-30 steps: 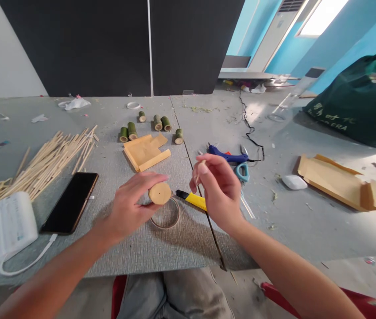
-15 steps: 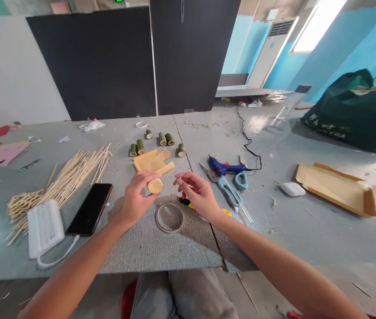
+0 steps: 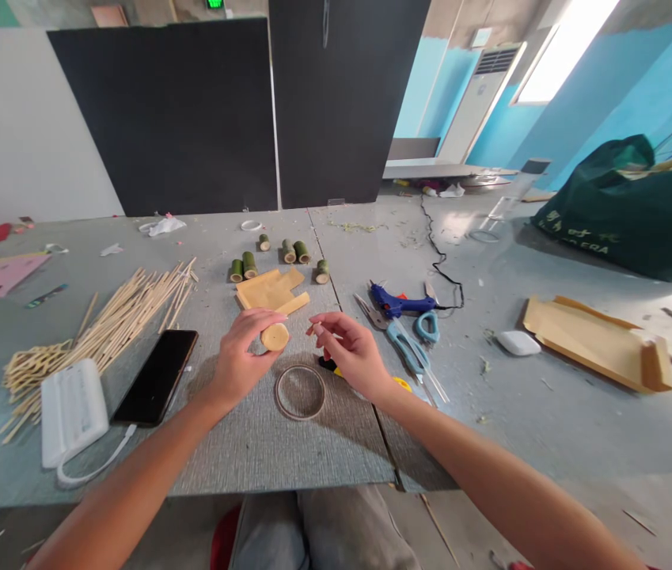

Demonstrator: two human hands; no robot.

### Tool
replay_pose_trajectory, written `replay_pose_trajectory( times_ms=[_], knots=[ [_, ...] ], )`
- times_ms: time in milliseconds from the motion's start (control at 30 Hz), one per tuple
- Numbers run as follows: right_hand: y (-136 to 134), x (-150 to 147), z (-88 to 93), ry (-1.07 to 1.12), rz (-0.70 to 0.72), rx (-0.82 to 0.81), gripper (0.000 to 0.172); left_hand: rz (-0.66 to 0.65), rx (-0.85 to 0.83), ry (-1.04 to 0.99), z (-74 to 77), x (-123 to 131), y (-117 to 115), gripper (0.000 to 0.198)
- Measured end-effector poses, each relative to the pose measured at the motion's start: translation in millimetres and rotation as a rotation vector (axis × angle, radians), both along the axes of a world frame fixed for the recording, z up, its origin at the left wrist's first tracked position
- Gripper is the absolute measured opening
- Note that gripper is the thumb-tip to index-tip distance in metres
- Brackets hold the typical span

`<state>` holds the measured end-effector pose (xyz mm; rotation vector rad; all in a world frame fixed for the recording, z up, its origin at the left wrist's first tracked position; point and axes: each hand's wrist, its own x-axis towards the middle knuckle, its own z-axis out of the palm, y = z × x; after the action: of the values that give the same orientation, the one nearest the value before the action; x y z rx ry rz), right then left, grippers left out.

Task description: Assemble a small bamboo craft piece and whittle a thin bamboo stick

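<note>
Closest to you, just below both grips, a thin ring (image 3: 300,392) lies flat on the grey table (image 3: 288,451). Above it your left hand (image 3: 241,356) is closed around a short pale bamboo round (image 3: 275,336), thumb and fingers clasping its side so the cut face points towards you, lifted clear of the table. Just to the right of that grip, apart from the round, your right hand (image 3: 353,355) has thumb and forefinger drawn into a narrow pinch; whether anything sits between them is too small to tell. Under that wrist lies a yellow knife (image 3: 399,383). Left of your left grip rest a black phone (image 3: 156,376) and a white power bank (image 3: 71,408). Right of the pinch lie scissors (image 3: 410,348) and, beyond them, a blue glue gun (image 3: 398,301). Just past the round sits folded cardboard (image 3: 270,290), then green bamboo pieces (image 3: 244,265). Loose sticks (image 3: 115,317) fan out far left.
</note>
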<state>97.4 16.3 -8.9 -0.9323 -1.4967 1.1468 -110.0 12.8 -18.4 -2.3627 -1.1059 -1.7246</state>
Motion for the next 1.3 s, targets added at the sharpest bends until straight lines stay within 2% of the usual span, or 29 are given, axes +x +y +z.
replay_pose_trajectory(
  times_ms=[267, 400, 667, 800, 867, 967, 1100, 1300],
  knots=[
    [-1.1, 0.2, 1.9, -0.003, 0.007, 0.005, 0.032, 0.025, 0.011, 0.023, 7.0, 1.4, -2.0, 0.028],
    [0.8, 0.2, 0.7, -0.002, -0.017, 0.029, 0.033, 0.081, -0.016, 0.027, 6.6, 2.0, -2.4, 0.030],
    [2.7, 0.6, -2.2, -0.020, -0.013, 0.008, 0.030, 0.028, -0.313, -0.043, -6.6, 2.3, 1.4, 0.035],
    [2.9, 1.3, -3.2, -0.069, -0.030, 0.041, 0.027, 0.034, -0.387, -0.033, -12.3, 0.7, 5.9, 0.039],
    [3.8, 3.0, -2.9, -0.151, -0.061, 0.103, 0.024, 0.045, -0.405, -0.032, -13.7, 0.1, 7.0, 0.040],
    [7.3, 7.6, -3.3, -0.386, -0.139, 0.276, 0.019, 0.081, -0.442, -0.044, -15.3, -0.1, 7.1, 0.045],
    [12.7, 14.0, -6.2, -0.717, -0.203, 0.501, 0.024, 0.112, -0.460, -0.068, -17.3, 0.3, 6.4, 0.052],
    [13.1, 15.5, -6.8, -0.862, -0.199, 0.548, 0.015, 0.112, -0.447, -0.048, -17.6, 1.0, 5.5, 0.050]
  ],
)
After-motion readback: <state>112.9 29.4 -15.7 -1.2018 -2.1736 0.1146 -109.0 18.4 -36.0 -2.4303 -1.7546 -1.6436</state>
